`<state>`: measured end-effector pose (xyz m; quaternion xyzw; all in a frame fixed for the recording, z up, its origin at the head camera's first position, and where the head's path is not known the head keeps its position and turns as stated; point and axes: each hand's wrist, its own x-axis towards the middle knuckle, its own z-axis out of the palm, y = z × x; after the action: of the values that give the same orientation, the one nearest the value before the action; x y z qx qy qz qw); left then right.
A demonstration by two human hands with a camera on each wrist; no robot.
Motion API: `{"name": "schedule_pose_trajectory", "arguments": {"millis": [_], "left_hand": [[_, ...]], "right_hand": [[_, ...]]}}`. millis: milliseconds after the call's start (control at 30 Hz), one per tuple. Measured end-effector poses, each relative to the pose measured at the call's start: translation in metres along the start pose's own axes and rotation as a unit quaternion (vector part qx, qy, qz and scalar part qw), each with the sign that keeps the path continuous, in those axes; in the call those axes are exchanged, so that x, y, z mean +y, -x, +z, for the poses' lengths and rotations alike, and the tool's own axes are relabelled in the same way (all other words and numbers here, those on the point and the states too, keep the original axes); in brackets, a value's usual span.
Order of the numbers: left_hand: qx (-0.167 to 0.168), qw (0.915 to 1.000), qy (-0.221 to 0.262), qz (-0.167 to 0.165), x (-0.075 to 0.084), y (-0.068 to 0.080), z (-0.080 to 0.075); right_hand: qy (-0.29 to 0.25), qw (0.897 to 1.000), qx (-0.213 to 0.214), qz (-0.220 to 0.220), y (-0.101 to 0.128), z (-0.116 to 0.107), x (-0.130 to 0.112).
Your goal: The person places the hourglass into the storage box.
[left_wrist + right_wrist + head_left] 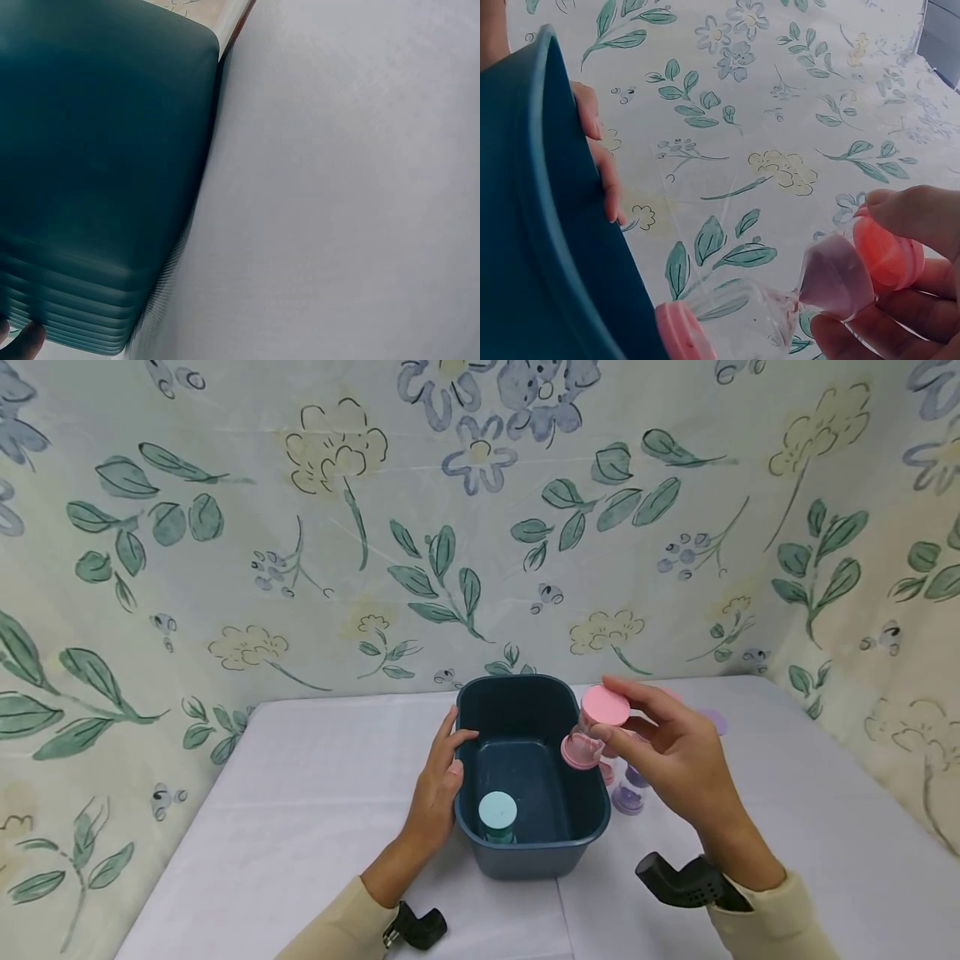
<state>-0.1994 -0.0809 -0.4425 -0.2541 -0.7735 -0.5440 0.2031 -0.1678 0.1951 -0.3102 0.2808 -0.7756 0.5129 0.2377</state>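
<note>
Head view, dark teal bin (534, 862): sits upright on the white-covered worktop (285, 810), with one turquoise sand timer (498, 812) already inside at roughly 8 o'clock.
Head view, left hand (435, 781): curled over the bin's rim at 9 o'clock, apparently just steadying it.
Head view, right hand (675, 760): pinching a pink sand timer (583, 748) between thumb and fingers, tilted, over the bin's rim at 2 to 3 o'clock.
Head view, leftovers: a purple sand timer (628, 797) just outside the bin at about 3 o'clock, plus a purple cap (713, 721) at 2 o'clock from the right hand. Can't tell how many more, being partly blocked.
Left wrist view, bin: mostly outer wall from 9 to 12 o'clock, plus fingertips (28, 339) at 8 o'clock by the ribbed edge. Can't judge the grip from this one.
Right wrist view, pink sand timer: slanted, gripped by the cap at 4 o'clock, with the free cap down near 6, right by the bin. Can't tell if touching the rim.
Sand timer step: looks like loading the bin one by one, midway through number two.
Next move: probably calls for swinging inward toward 9 o'clock, clearing the rim, lowering, then letting go gently (could tip over otherwise).
</note>
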Motion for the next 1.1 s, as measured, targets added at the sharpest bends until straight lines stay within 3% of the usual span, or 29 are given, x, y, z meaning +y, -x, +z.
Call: {"name": "schedule_pose_trajectory", "arguments": {"millis": [233, 567, 1100], "left_hand": [[-0.002, 1.0000, -0.001, -0.001, 0.000, 0.001, -0.002], [0.005, 1.0000, -0.004, -0.001, -0.001, 0.001, -0.003], [0.000, 0.9999, -0.007, -0.015, 0.000, -0.002, -0.002]], "right_hand": [[-0.021, 0.999, -0.026, 0.002, 0.000, 0.012, 0.005], [-0.033, 0.997, -0.058, 0.044, -0.001, 0.032, 0.013], [0.007, 0.995, -0.092, 0.044, -0.002, 0.044, 0.029]]}}
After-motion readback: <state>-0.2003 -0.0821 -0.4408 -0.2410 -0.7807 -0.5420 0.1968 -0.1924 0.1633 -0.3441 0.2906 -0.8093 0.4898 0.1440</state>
